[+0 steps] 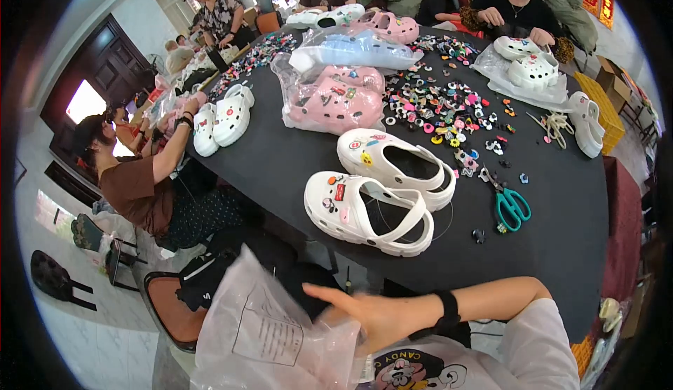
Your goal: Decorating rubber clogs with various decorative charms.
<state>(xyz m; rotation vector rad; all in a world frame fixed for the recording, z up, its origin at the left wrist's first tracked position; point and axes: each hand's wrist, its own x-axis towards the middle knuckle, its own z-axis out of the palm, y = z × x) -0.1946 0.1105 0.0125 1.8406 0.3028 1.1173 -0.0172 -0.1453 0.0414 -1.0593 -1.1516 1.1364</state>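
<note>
My right hand [378, 318], with a black band on its wrist, is at the near table edge. It grips the side of a translucent plastic bag [270, 327] with a printed panel; the thumb side points left, and the other fingers are blurred and partly hidden by the bag. My left hand is not visible. Beyond the bag, two white clogs lie side by side on the table: the nearer clog [329, 204] and the farther clog [364, 153], both with colourful charms on their toes. A thin clear loop shows around the nearer clog's heel.
Teal-handled scissors [512, 207] lie right of the clogs on the black table [547, 278]. Loose charms [456, 106] spread behind them. Bagged pink clogs [336, 102], a white pair [226, 120] and a single clog [587, 125] stand around. Several people work nearby.
</note>
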